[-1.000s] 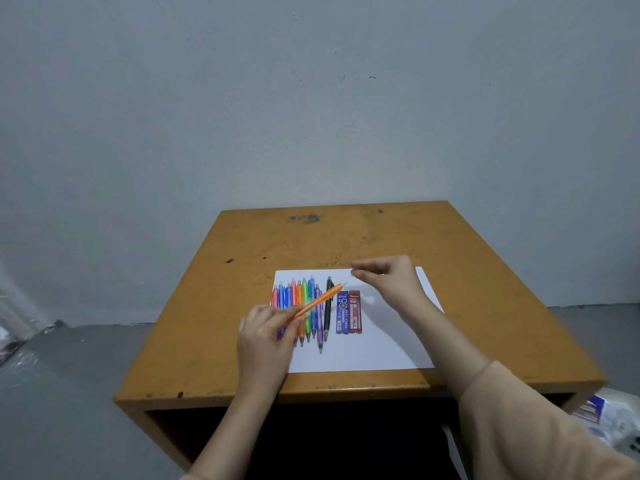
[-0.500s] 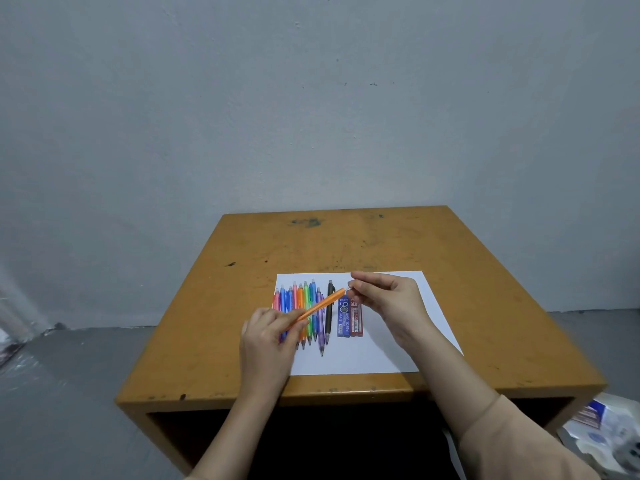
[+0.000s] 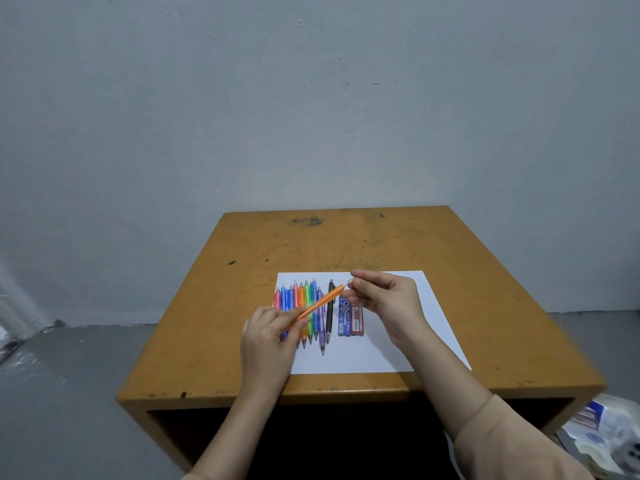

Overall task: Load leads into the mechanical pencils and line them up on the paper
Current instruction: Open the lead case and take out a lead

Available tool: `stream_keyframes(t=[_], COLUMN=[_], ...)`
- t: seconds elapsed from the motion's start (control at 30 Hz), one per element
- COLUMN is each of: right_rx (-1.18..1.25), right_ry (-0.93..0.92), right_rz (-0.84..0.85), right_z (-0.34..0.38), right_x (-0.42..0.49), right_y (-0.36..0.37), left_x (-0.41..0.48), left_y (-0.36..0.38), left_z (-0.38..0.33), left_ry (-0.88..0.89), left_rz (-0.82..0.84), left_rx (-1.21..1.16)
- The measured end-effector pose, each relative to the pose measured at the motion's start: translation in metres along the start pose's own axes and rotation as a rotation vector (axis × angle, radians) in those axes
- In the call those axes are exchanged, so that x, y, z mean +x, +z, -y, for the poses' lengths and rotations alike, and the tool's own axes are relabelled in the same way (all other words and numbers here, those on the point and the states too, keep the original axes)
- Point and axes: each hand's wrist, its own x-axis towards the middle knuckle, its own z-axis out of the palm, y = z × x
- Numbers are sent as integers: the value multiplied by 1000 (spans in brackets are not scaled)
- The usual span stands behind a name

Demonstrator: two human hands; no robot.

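My left hand [image 3: 268, 336] grips an orange mechanical pencil [image 3: 320, 303] that slants up to the right above the paper. At the pencil's top end, my right hand [image 3: 386, 301] pinches the small clear cap [image 3: 349, 281]. Several coloured pencils [image 3: 301, 308] lie side by side on the left of the white paper [image 3: 388, 351], with a purple pencil [image 3: 321, 323] and a black pencil [image 3: 330, 310] beside them. A blue lead case [image 3: 344, 317] and a red lead case [image 3: 356, 320] lie next to the black pencil, partly under my right hand.
The paper lies on a small orange-brown wooden table [image 3: 346, 244] against a grey wall. Plastic bags and packets [image 3: 602, 431] sit on the floor at the lower right. The table's front edge [image 3: 311, 391] is just below the paper.
My right hand has come in from the paper's far edge to the top end of the orange pencil and now pinches it there. My left hand holds the pencil much as before.
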Motion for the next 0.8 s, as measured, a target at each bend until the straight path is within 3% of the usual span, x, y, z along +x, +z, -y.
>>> stream_keyframes(t=[0.4,0.8], right_rx=[-431,-298], right_ry=[-146,-97], right_rz=[-64,7], right_z=[-4,1], right_x=[3,1], right_y=[-1,-1], left_x=[-1,-1], left_y=[0,1], left_z=[-1,-2], left_ry=[11,33], left_rz=[18,-4], left_rx=[15,16])
